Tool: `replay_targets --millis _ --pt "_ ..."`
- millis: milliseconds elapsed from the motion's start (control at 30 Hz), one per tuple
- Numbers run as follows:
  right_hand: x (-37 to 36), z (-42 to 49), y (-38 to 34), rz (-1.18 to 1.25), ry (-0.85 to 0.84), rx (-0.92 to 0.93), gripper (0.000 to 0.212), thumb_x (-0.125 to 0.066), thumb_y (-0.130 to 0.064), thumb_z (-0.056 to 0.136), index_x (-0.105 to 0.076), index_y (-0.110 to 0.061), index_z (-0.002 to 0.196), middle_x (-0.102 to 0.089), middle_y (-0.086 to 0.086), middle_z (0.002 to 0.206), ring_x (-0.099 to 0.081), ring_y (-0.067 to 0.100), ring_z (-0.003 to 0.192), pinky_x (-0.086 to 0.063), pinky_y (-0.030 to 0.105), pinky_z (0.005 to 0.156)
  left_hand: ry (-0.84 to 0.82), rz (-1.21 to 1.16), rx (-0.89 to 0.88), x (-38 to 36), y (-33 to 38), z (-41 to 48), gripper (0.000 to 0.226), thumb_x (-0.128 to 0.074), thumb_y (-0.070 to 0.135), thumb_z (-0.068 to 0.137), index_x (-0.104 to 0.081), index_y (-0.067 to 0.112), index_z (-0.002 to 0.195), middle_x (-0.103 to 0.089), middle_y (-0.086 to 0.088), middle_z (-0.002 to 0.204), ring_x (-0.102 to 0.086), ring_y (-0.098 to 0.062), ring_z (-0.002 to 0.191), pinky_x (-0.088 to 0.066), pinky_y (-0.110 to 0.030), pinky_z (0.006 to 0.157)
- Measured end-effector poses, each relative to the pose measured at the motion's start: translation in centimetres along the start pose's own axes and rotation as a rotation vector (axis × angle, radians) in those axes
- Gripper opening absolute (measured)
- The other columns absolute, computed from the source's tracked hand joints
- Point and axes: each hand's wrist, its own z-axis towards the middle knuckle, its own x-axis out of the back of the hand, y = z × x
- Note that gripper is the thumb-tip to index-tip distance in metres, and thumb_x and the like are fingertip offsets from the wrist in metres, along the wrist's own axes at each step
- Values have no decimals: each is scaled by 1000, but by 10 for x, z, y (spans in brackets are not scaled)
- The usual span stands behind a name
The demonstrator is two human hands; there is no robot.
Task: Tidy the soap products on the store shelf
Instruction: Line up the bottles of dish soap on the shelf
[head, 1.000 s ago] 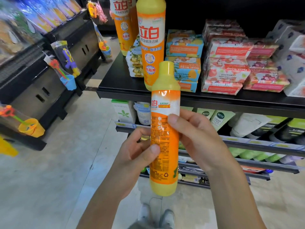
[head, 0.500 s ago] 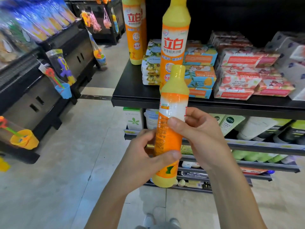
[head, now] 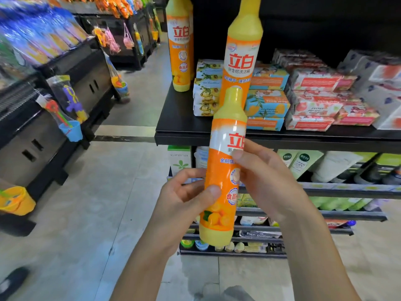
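Note:
I hold an orange and yellow dish soap bottle (head: 223,170) upright in front of the black shelf (head: 180,131). My left hand (head: 184,200) grips its lower body, thumb across the label. My right hand (head: 264,181) holds its middle from the right side. Its front label with red characters faces me. Two more bottles of the same kind stand on the shelf: one (head: 242,59) right behind the held bottle, another (head: 180,46) at the shelf's left end. Stacks of boxed soap bars (head: 267,96) lie beside them.
Pink soap boxes (head: 314,105) and white packs (head: 382,88) fill the shelf's right part. Lower shelves (head: 325,187) carry tubes and small items. A black display (head: 65,101) with hanging toys stands at the left across a tiled aisle. A dark shoe (head: 13,281) shows at bottom left.
The bottle has turned in my hands, so the front label now faces me instead of the back. The view has come closer to the shelf.

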Motion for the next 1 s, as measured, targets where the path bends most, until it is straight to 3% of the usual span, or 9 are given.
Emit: replay_targets --millis 100,267,367,500,667,800,1000 --pt "-5 1 -1 -36 25 46 43 -71 -21 85 -67 -8 126 -76 11 112 -73 23 99 -56 33 85 -31 -10 16 5 1 0 53 -82 33 70 -64 17 116 -79 -7 103 -77 -22 93 -60 -28 72" --pt "-14 0 -2 -55 104 107 50 -80 -22 74 -69 -12 122 -77 10 111 -74 25 103 -57 32 83 -105 -73 28 10 0 2 65 -77 43 68 -59 14 124 -75 -11 113 -73 -25 102 -58 -37 83" --pt "-17 1 -3 -76 157 123 55 -87 -21 71 -68 -13 122 -77 9 110 -74 27 104 -58 38 85 -119 51 7 9 3 4 66 -77 49 67 -61 22 124 -75 0 117 -72 -18 107 -58 -28 78" --pt "-21 3 -3 -130 219 154 64 -95 -20 64 -68 -14 121 -78 8 107 -75 27 102 -61 46 87 -74 203 -21 5 6 11 65 -86 58 60 -65 39 119 -75 15 111 -72 -9 104 -62 -30 77" --pt "-21 5 -3 -175 201 163 65 -89 -25 64 -66 -18 124 -77 5 108 -74 23 104 -60 48 92 -34 201 -46 1 4 14 54 -94 46 65 -69 38 113 -77 16 105 -74 -7 98 -61 -29 73" --pt "-20 8 -2 -181 150 159 58 -90 -30 74 -65 -25 127 -76 -1 115 -70 17 112 -59 36 92 -20 157 -97 3 2 16 57 -81 47 64 -71 32 118 -78 7 112 -73 -14 105 -61 -29 79" --pt "-20 11 -5 -195 101 138 38 -77 -22 87 -69 -24 124 -77 -5 112 -72 11 106 -59 23 82 2 126 -97 8 4 20 75 -86 46 59 -60 31 127 -77 2 114 -73 -19 108 -60 -39 85"
